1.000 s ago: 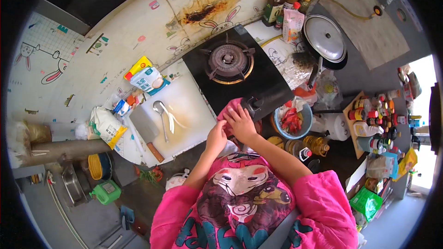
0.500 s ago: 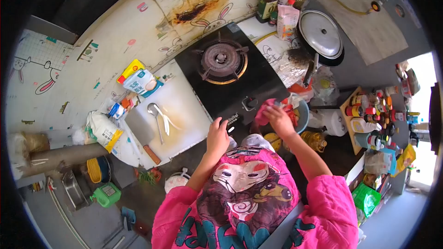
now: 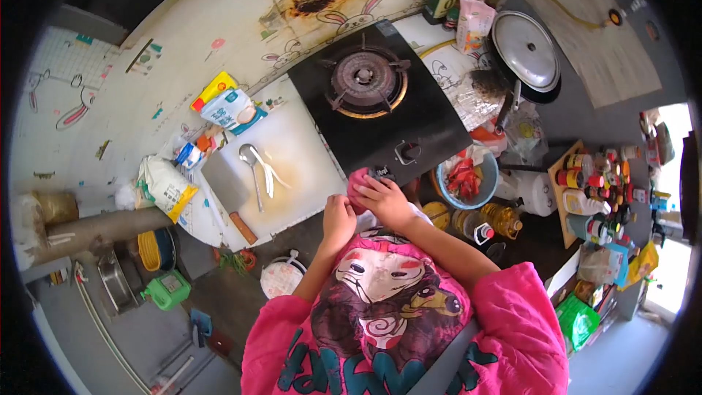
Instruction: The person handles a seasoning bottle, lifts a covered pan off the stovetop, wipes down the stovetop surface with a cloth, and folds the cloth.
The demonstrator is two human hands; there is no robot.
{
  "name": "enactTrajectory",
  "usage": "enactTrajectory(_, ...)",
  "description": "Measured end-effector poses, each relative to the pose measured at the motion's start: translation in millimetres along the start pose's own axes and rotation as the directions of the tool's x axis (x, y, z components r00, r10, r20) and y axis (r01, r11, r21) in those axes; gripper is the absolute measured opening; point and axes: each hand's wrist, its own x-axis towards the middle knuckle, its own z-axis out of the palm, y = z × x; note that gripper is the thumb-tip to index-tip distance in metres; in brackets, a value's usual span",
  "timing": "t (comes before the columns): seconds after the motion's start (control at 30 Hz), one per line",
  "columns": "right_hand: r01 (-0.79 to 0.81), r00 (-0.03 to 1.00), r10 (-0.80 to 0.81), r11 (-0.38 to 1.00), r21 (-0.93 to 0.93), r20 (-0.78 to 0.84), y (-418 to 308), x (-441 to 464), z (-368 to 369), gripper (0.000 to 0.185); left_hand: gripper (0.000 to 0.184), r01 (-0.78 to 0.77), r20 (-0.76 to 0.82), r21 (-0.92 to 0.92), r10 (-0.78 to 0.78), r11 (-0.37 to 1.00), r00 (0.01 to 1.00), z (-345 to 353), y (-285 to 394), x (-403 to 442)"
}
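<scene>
My right hand (image 3: 385, 205) presses a crumpled pink cloth (image 3: 357, 187) at the front left corner of the black gas stove (image 3: 439, 128). Its fingers lie closed over the cloth. Right beside it, my left hand (image 3: 338, 224) has its fingers curled in against the cloth's lower edge; whether it grips anything is hidden. The stove carries a round burner (image 3: 365, 77) and a front knob (image 3: 408, 151). Left of the hands lies a white cutting board (image 3: 292, 132) bearing a spoon (image 3: 253, 168), pale strips (image 3: 270, 175) and a cleaver (image 3: 225, 186).
A blue basin (image 3: 493, 183) of scraps stands right of the stove, near oil bottles (image 3: 501, 219). Behind it sits a lidded pan (image 3: 526, 51). A spice rack (image 3: 563, 205) is farther right. Seasoning bags (image 3: 230, 111) lean behind the board. A white lidded container (image 3: 281, 278) stands below.
My right hand has carried the pink cloth leftward along the stove's front edge, away from the basin, to my left hand. My left hand's fingers have curled in. The view has shifted slightly.
</scene>
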Motion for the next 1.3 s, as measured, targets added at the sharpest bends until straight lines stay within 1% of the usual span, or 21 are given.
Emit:
enactTrajectory(0.03,0.037,0.999,-0.036,0.998,0.044,-0.017,10,-9,-5,0.034,0.01,-0.066,0.043,0.003,0.066,0.998,0.997,-4,2,2)
enactTrajectory(0.1,0.051,0.998,-0.048,0.996,0.073,-0.048,32,-32,-13,0.031,0.01,-0.131,0.047,0.015,0.13,0.991,0.99,-5,11,5)
enactTrajectory(0.2,-0.235,0.965,0.236,0.972,0.028,-0.117,64,-63,-20,0.032,0.014,-0.214,0.088,0.01,0.212,0.977,0.973,-6,28,13)
enactTrajectory(0.23,-0.321,0.923,0.339,0.94,0.119,-0.181,76,-67,-24,0.033,0.015,-0.269,0.088,0.031,0.266,0.963,0.96,-5,33,16)
enactTrajectory(0.3,-0.513,0.761,0.575,0.817,0.264,-0.301,77,-75,-23,0.036,0.023,-0.334,0.17,0.068,0.319,0.94,0.932,-4,41,22)
enactTrajectory(0.37,-0.64,0.487,0.772,0.634,0.434,-0.41,59,-65,-14,0.037,0.028,-0.358,0.206,0.085,0.335,0.93,0.919,4,48,26)
enactTrajectory(0.4,-0.585,0.325,0.866,0.499,0.639,-0.379,45,-56,1,0.042,0.033,-0.358,0.215,0.099,0.331,0.929,0.919,7,53,29)
enactTrajectory(0.43,-0.533,0.278,0.864,0.502,0.68,-0.42,28,-50,18,0.047,0.042,-0.356,0.266,0.116,0.316,0.927,0.911,9,58,31)
enactTrajectory(0.47,-0.524,0.276,0.89,0.456,0.719,-0.364,4,-42,28,0.052,0.042,-0.385,0.289,0.122,0.338,0.915,0.896,11,62,32)
enactTrajectory(0.53,-0.518,0.362,0.922,0.322,0.792,-0.138,-30,-32,40,0.055,0.044,-0.449,0.315,0.252,0.366,0.857,0.876,17,69,36)
enactTrajectory(0.6,-0.472,0.31,0.948,0.224,0.853,-0.078,-31,-25,37,0.06,0.048,-0.487,0.386,0.296,0.363,0.822,0.848,21,73,41)
enactTrajectory(0.63,-0.466,0.275,0.958,0.206,0.861,-0.08,-24,-23,36,0.06,0.048,-0.499,0.415,0.323,0.353,0.804,0.838,24,73,42)
enactTrajectory(0.73,-0.517,0.161,0.946,0.324,0.792,-0.283,28,-19,30,0.065,0.049,-0.537,0.485,0.37,0.336,0.758,0.807,27,75,46)
enactTrajectory(0.83,-0.504,0.0,0.953,0.261,0.824,-0.302,93,-23,9,0.061,0.051,-0.537,0.548,0.401,0.276,0.742,0.79,22,77,47)
enactTrajectory(0.87,-0.578,-0.013,0.917,0.319,0.751,-0.4,114,-27,15,0.06,0.051,-0.546,0.554,0.406,0.278,0.733,0.785,21,76,49)
enactTrajectory(0.93,-0.608,-0.016,0.909,0.321,0.726,-0.415,126,-31,8,0.061,0.05,-0.568,0.575,0.399,0.286,0.72,0.766,18,73,52)
enactTrajectory(1.03,-0.54,-0.032,0.94,0.27,0.797,-0.341,84,-20,8,0.064,0.05,-0.535,0.551,0.371,0.284,0.759,0.785,18,72,56)
enactTrajectory(1.13,-0.43,0.131,0.96,0.279,0.859,-0.246,5,-16,27,0.07,0.048,-0.537,0.544,0.332,0.307,0.776,0.781,13,70,61)
enactTrajectory(1.17,-0.374,0.194,0.968,0.223,0.9,-0.159,-19,-16,36,0.071,0.047,-0.537,0.518,0.326,0.328,0.778,0.79,14,69,63)
enactTrajectory(1.2,-0.407,0.282,0.947,0.262,0.875,-0.153,-35,-15,36,0.074,0.047,-0.54,0.525,0.327,0.327,0.775,0.786,13,70,65)
enactTrajectory(1.3,-0.409,0.31,0.951,0.13,0.903,0.003,-37,-20,35,0.075,0.047,-0.56,0.543,0.313,0.339,0.767,0.768,12,67,70)
